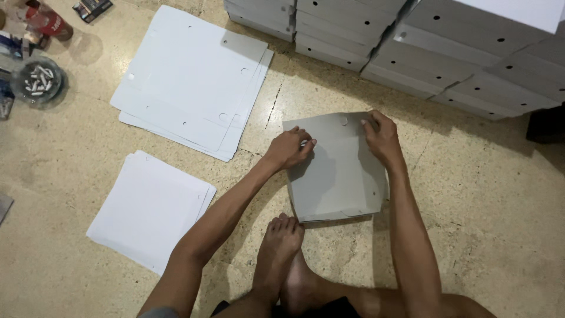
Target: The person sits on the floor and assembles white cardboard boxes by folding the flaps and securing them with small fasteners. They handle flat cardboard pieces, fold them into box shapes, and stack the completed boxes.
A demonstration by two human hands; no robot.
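Left of the grey cardboard sheet [338, 168] on the floor lie two stacks of white sheets [191, 82]. The left hand [289, 147] presses curled fingers on its near-left flap; the right hand [381, 136] pinches its top edge. It looks light, stiff, creasable; best gripped at edges.
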